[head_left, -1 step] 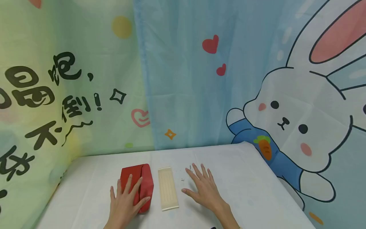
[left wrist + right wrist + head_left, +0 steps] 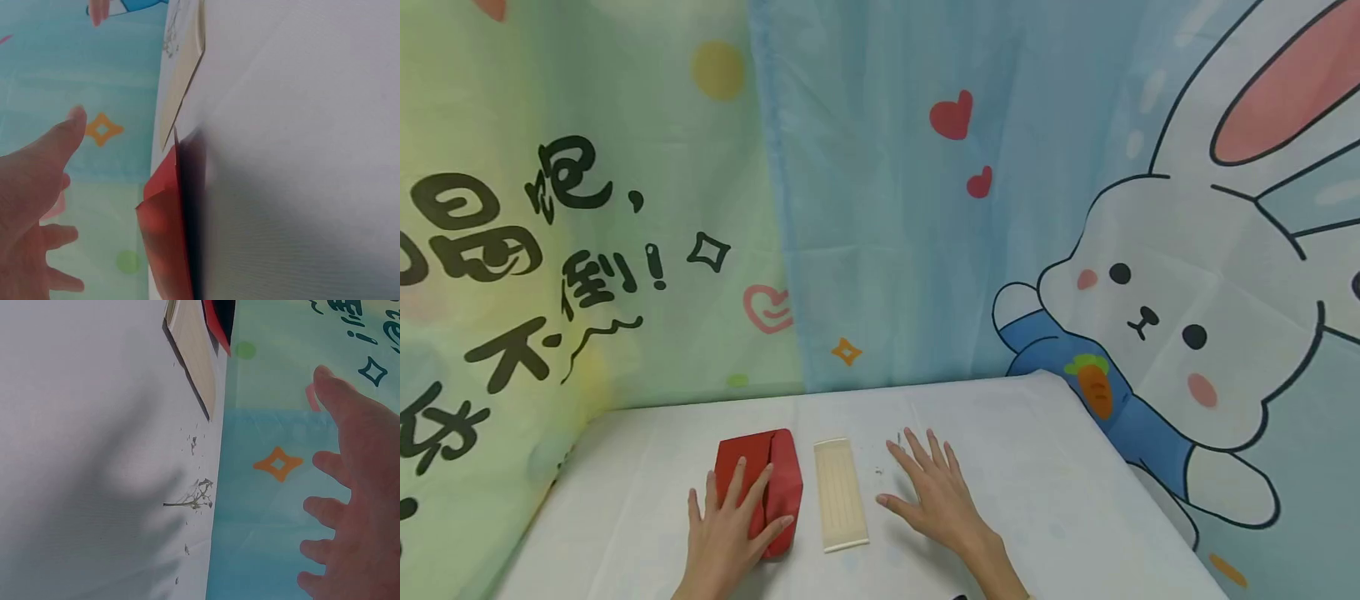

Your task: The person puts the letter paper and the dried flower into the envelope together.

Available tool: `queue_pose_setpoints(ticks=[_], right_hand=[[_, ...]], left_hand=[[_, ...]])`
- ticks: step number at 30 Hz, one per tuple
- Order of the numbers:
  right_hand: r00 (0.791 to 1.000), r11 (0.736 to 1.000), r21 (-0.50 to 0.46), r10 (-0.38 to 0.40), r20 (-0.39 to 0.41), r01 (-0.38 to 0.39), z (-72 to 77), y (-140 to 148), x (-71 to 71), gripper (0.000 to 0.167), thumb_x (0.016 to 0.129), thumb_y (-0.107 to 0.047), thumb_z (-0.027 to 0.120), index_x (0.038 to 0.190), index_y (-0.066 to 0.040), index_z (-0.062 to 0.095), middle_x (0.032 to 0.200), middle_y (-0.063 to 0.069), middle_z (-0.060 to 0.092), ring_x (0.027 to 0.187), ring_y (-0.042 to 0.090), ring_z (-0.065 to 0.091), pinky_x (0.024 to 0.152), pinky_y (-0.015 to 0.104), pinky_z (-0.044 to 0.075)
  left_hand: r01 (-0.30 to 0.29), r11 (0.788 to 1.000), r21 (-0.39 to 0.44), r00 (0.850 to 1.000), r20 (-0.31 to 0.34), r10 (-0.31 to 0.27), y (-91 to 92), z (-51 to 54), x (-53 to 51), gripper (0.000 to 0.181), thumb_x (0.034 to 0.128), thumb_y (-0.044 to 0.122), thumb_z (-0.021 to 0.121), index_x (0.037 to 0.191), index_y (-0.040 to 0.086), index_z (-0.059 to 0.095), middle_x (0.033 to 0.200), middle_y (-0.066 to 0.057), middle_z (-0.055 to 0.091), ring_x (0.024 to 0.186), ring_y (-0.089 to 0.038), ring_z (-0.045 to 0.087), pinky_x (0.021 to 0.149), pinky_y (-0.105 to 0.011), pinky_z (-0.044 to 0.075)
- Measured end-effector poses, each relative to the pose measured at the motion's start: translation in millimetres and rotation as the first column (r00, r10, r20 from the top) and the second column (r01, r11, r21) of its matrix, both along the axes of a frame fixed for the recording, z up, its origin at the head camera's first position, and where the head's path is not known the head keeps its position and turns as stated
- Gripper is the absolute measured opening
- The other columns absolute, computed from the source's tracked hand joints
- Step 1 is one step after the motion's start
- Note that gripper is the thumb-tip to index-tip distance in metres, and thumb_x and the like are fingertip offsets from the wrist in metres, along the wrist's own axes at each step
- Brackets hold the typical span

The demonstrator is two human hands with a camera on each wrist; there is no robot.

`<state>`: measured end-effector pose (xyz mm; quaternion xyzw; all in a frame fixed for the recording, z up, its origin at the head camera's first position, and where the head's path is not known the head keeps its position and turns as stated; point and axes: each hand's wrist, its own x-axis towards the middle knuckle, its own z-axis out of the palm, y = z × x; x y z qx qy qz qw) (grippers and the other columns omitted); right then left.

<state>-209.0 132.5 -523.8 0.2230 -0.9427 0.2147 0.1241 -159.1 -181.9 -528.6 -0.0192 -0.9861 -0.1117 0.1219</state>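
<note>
In the head view my left hand, fingers spread, overlaps a red folded packet that looks like paper. The left wrist view shows this hand raised apart from the red packet, holding nothing. To the packet's right lies a flat cream strip with lengthwise lines and pale ends; its kind is unclear. My right hand is to the right of the strip, fingers spread and holding nothing. In the right wrist view a small dry plant sprig lies on the table, away from that hand.
A white cloth covers the table. Tiny dark crumbs are scattered near the sprig. Behind stands a printed curtain with a rabbit, hearts and writing. A small dark object shows at the bottom edge.
</note>
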Motion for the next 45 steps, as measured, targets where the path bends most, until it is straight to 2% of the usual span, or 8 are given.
queue_pose_setpoints(ticks=[5,8,13,17,23,28,35,45], right_hand=[[1.0,1.0,-0.004,-0.006,-0.017,0.005,0.4,0.2,1.8,0.074,0.09,-0.052,0.074,0.151,-0.017,0.052,0.16,0.021,0.042,0.149,0.055,0.03,0.116,0.073,0.023],[1.0,1.0,-0.023,-0.003,-0.013,0.003,-0.3,-0.4,4.6,0.074,0.089,-0.051,0.075,0.15,-0.016,0.053,0.159,0.022,0.042,0.148,0.055,0.031,0.115,0.074,0.023],[1.0,1.0,-0.022,0.002,-0.02,-0.002,-2.2,-2.1,8.2,0.072,0.09,-0.051,0.075,0.149,-0.017,0.054,0.159,0.022,0.044,0.147,0.055,0.032,0.115,0.074,0.025],[1.0,1.0,-0.022,0.004,-0.026,-0.005,-1.5,-3.7,8.1,0.071,0.09,-0.05,0.075,0.149,-0.017,0.054,0.158,0.022,0.044,0.148,0.054,0.032,0.116,0.073,0.025],[1.0,0.999,-0.047,0.012,0.01,-0.011,1.8,-9.3,5.0,0.069,0.091,-0.049,0.074,0.148,-0.016,0.056,0.158,0.025,0.043,0.149,0.054,0.031,0.118,0.071,0.022],[0.999,0.998,-0.062,0.029,0.045,-0.026,0.6,-15.2,2.6,0.064,0.092,-0.045,0.075,0.145,-0.015,0.058,0.157,0.025,0.045,0.148,0.053,0.033,0.119,0.069,0.024],[0.989,0.987,-0.1,0.132,0.068,-0.125,-5.5,-25.7,1.6,0.055,0.096,-0.033,0.073,0.143,-0.008,0.059,0.157,0.025,0.043,0.149,0.049,0.034,0.118,0.066,0.028],[0.967,0.972,-0.109,0.222,0.121,-0.21,-13.3,-50.2,1.8,0.047,0.098,-0.028,0.071,0.139,-0.008,0.062,0.156,0.019,0.048,0.149,0.045,0.036,0.115,0.064,0.035]], left_hand=[[-0.04,0.999,0.014,0.999,0.021,0.039,0.2,-1.3,2.0,0.08,0.0863,0.061,0.073,0.15,0.018,0.052,0.15,-0.029,0.046,0.128,-0.063,0.044,0.104,-0.08,0.032],[-0.111,0.993,0.029,0.988,0.11,0.107,1.2,-4.2,3.4,0.082,0.0866,0.06,0.073,0.148,0.01,0.051,0.139,-0.036,0.047,0.111,-0.061,0.051,0.095,-0.075,0.042],[-0.234,0.972,0.037,0.935,0.281,0.214,5.2,-12.2,1.8,0.086,0.088,0.06,0.071,0.149,0.004,0.047,0.124,-0.04,0.045,0.098,-0.055,0.051,0.086,-0.066,0.048],[-0.28,0.959,0.035,0.903,0.347,0.251,9.4,-15.3,-2.1,0.084,0.0889,0.053,0.073,0.15,0.003,0.046,0.119,-0.041,0.043,0.101,-0.054,0.048,0.086,-0.062,0.05],[-0.305,0.951,0.05,0.907,0.319,0.274,11.0,-11.8,-4.9,0.073,0.0901,0.037,0.075,0.147,0.0,0.049,0.111,-0.037,0.046,0.103,-0.052,0.047,0.081,-0.059,0.052],[-0.314,0.948,0.044,0.904,0.317,0.285,11.1,-9.0,-6.1,0.071,0.0909,0.035,0.074,0.146,-0.001,0.048,0.11,-0.038,0.047,0.103,-0.053,0.047,0.081,-0.058,0.053],[-0.32,0.946,0.05,0.899,0.33,0.287,12.2,-10.8,-6.8,0.071,0.091,0.034,0.074,0.147,-0.001,0.048,0.113,-0.039,0.047,0.103,-0.053,0.047,0.081,-0.058,0.054],[-0.329,0.943,0.047,0.888,0.354,0.292,13.9,-17.3,-3.6,0.071,0.0891,0.034,0.076,0.146,0.0,0.05,0.114,-0.037,0.049,0.103,-0.052,0.048,0.081,-0.056,0.056]])
